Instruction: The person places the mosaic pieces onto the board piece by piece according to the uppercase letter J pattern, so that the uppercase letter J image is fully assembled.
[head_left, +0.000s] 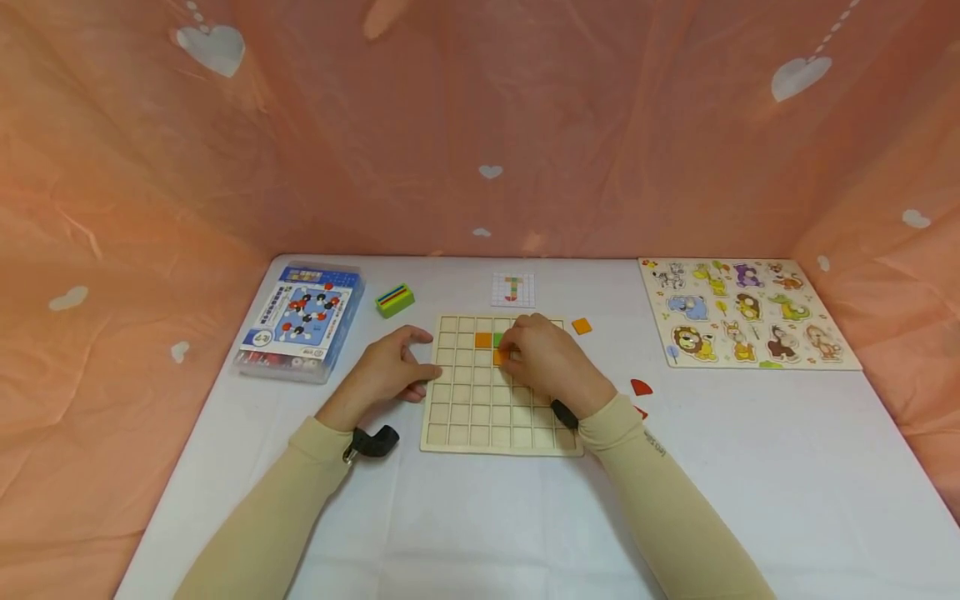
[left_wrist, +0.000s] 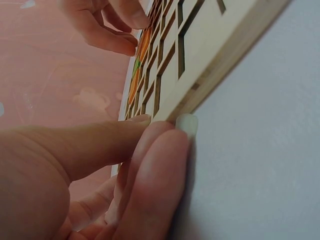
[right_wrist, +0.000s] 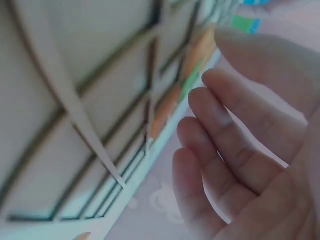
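Observation:
A square wooden grid board (head_left: 461, 408) lies on the white table. My left hand (head_left: 390, 364) holds its left edge; in the left wrist view the thumb (left_wrist: 110, 142) lies at the top of the rim and the fingers at its side. Over the upper middle of the board is my right hand (head_left: 551, 358), fingers loosely bent. The right wrist view shows nothing between them, and the thumb tip right at an orange tile (right_wrist: 201, 50). In the grid, an orange tile (head_left: 483, 340) and a green tile (head_left: 498, 339) sit side by side, partly covered by that hand.
Behind the board are a pattern card (head_left: 513, 290) and a green block of colored pieces (head_left: 395, 301). An orange tile (head_left: 582, 326) and red pieces (head_left: 641, 387) lie to the right. A boxed molecule kit (head_left: 300, 321) stands left, an animal puzzle (head_left: 750, 315) right.

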